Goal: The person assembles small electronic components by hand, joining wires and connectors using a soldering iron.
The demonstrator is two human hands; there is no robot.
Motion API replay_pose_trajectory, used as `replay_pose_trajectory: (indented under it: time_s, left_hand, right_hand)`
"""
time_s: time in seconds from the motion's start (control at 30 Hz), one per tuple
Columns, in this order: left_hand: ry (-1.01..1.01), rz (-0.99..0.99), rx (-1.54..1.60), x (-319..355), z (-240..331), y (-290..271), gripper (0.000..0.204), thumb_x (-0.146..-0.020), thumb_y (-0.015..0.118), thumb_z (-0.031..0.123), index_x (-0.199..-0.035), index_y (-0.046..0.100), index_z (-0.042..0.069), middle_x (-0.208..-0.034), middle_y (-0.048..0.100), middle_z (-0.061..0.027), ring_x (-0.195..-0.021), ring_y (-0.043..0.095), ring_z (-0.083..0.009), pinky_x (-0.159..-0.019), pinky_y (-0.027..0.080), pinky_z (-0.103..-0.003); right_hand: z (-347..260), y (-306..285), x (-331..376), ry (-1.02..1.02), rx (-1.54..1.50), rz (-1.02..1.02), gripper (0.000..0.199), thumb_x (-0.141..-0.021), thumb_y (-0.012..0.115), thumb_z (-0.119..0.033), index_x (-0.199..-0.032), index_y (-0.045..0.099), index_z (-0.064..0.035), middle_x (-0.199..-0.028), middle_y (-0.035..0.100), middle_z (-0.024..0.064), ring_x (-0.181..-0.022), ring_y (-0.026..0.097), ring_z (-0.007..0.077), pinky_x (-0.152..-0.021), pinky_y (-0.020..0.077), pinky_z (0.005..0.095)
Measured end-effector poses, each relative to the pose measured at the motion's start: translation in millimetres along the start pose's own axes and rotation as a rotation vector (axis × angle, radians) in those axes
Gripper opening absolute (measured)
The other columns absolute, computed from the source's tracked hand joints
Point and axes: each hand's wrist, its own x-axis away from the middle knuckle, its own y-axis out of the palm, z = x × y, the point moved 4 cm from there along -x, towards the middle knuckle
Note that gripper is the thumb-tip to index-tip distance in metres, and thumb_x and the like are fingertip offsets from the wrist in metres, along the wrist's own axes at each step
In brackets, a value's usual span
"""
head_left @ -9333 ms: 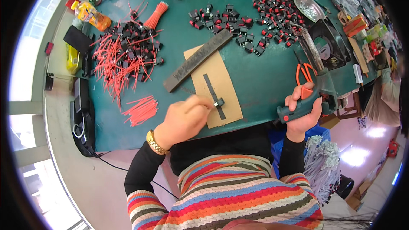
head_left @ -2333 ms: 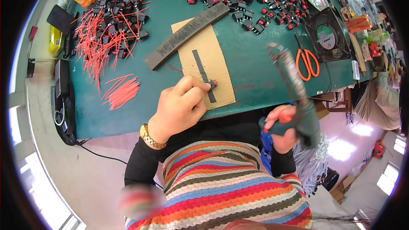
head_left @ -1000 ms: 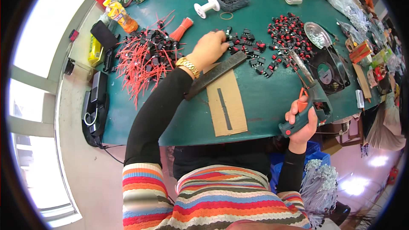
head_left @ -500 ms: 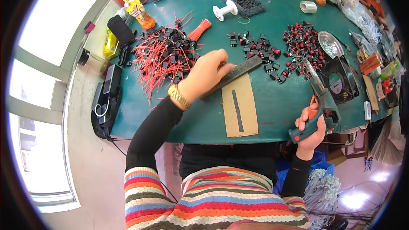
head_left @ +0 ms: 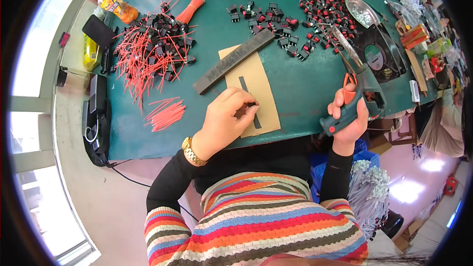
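Pinching: left hand [head_left: 224, 120] closes fingertips on a small black part [head_left: 252, 104], set on the cardboard sheet [head_left: 256, 91] beside its dark strip.
Right hand [head_left: 349, 118]: wrapped round glue gun [head_left: 355, 99], nozzle raised off the mat, likely parked ready.
Edge: cardboard sits near the table [head_left: 305, 81] front edge.
Room: bare green mat between the hands.

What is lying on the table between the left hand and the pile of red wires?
In the head view, a small bundle of loose red wire pieces lies on the green table between the left hand and the pile of red wires.
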Motion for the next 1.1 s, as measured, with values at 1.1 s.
replay_pose_trajectory:
  time_s: [1.1]
  left_hand:
    - [-0.231,-0.154,-0.78,31.2,-73.3,-131.5,0.011,-0.078,0.065,0.004,-0.086,0.058,0.002,-0.087,0.054,-0.0117,-0.09,0.049,-0.0319,-0.081,0.04,-0.04]
  right_hand:
    - [-3.0,-2.5,7.4,-0.079,0.053,0.017,0.043,-0.095,0.044,-0.036,-0.12,0.046,-0.0004,-0.088,0.051,0.0094,-0.059,0.048,0.0105,-0.061,0.0402,0.0259]
